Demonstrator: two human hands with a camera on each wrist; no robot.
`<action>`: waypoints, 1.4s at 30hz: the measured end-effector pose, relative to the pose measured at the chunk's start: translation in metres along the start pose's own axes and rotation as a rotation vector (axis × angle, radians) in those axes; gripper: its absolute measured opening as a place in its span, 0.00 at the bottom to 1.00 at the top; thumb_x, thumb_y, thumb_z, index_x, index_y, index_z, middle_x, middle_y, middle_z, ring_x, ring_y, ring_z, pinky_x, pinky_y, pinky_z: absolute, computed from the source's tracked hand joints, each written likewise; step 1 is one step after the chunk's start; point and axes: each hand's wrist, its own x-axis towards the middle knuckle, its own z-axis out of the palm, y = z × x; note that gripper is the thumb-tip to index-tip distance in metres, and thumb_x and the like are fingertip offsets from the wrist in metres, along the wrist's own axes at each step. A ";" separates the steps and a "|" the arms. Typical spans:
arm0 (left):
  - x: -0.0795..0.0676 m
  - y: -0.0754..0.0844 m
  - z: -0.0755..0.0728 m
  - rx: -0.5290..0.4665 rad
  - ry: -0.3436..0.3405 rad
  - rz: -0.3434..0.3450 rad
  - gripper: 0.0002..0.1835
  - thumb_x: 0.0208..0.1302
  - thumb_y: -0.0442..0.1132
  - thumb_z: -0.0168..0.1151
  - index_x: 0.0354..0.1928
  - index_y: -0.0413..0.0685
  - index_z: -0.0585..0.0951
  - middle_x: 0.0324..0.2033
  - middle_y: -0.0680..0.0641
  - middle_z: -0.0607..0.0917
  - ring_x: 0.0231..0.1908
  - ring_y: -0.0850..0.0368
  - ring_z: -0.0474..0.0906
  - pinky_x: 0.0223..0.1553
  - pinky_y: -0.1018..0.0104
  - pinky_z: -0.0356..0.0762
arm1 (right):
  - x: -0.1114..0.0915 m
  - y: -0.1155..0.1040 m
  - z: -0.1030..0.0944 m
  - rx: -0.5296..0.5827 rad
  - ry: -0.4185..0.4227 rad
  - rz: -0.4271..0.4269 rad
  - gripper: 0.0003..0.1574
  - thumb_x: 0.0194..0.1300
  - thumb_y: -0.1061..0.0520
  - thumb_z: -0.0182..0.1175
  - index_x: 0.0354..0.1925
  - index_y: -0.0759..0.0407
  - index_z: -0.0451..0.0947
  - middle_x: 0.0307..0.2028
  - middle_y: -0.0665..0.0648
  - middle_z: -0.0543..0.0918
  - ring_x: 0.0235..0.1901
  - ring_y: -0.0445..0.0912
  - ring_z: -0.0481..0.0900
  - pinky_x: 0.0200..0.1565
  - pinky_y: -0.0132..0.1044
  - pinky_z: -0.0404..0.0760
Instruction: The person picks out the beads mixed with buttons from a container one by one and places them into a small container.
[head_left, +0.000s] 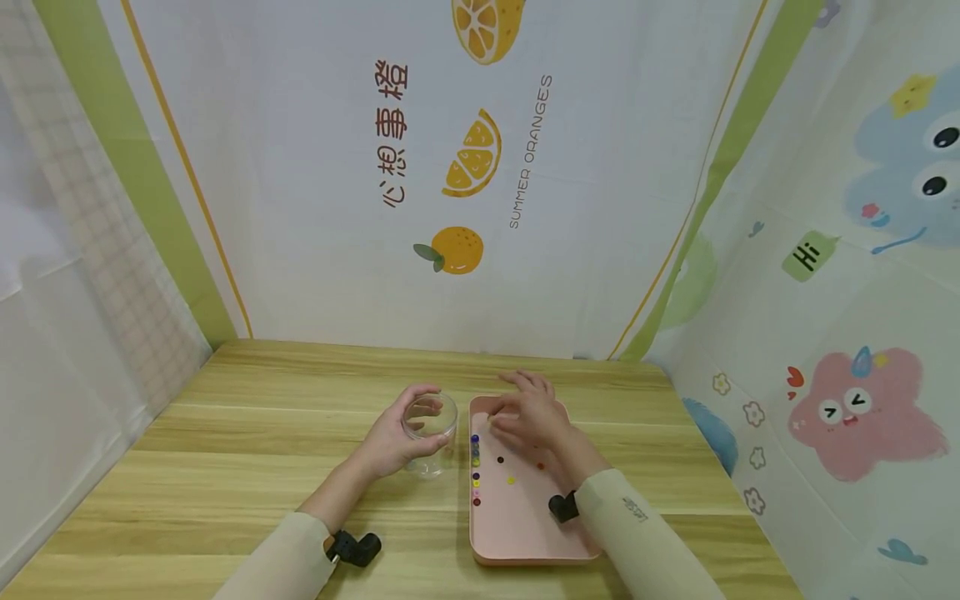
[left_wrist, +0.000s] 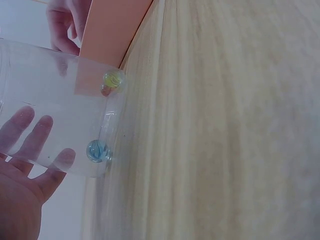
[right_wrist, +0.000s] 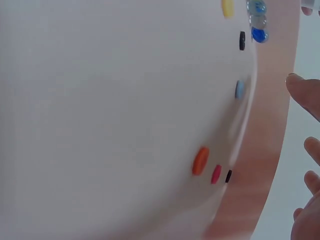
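My left hand (head_left: 408, 433) grips a clear jar (head_left: 430, 417) standing on the table just left of a shallow pink tray (head_left: 517, 546). Inside the jar, near its bottom, the left wrist view shows a yellow-green marble (left_wrist: 113, 79) and a blue marble (left_wrist: 97, 151), with something reddish by the yellow one. Over the far part of the tray is my right hand (head_left: 532, 412); its fingers (right_wrist: 307, 95) look spread, and I see nothing held. Marbles (right_wrist: 258, 34) line the tray's left side. Small flat discs, among them an orange disc (right_wrist: 200, 161) and a pink disc (right_wrist: 216, 174), lie on its floor.
The wooden table (head_left: 247, 450) extends on both sides of the tray. Behind it hangs a white cloth (head_left: 315, 250) printed with oranges, and a printed cloth (head_left: 825, 333) covers the right side. Black wrist cameras (head_left: 356, 548) sit at both cuffs.
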 end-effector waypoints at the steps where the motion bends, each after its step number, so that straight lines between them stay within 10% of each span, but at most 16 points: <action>1: 0.000 0.000 0.000 0.003 0.001 0.000 0.40 0.67 0.36 0.79 0.76 0.53 0.70 0.68 0.27 0.76 0.71 0.25 0.74 0.57 0.52 0.88 | 0.000 0.001 0.000 0.006 0.010 0.005 0.04 0.71 0.47 0.76 0.43 0.40 0.94 0.82 0.57 0.70 0.85 0.64 0.54 0.82 0.71 0.52; 42: 0.001 -0.002 -0.001 0.013 -0.003 0.015 0.39 0.67 0.36 0.79 0.76 0.51 0.70 0.67 0.27 0.76 0.71 0.24 0.74 0.53 0.62 0.88 | 0.000 -0.009 -0.020 0.342 0.294 -0.004 0.08 0.71 0.54 0.75 0.47 0.51 0.91 0.76 0.64 0.75 0.80 0.68 0.60 0.77 0.79 0.47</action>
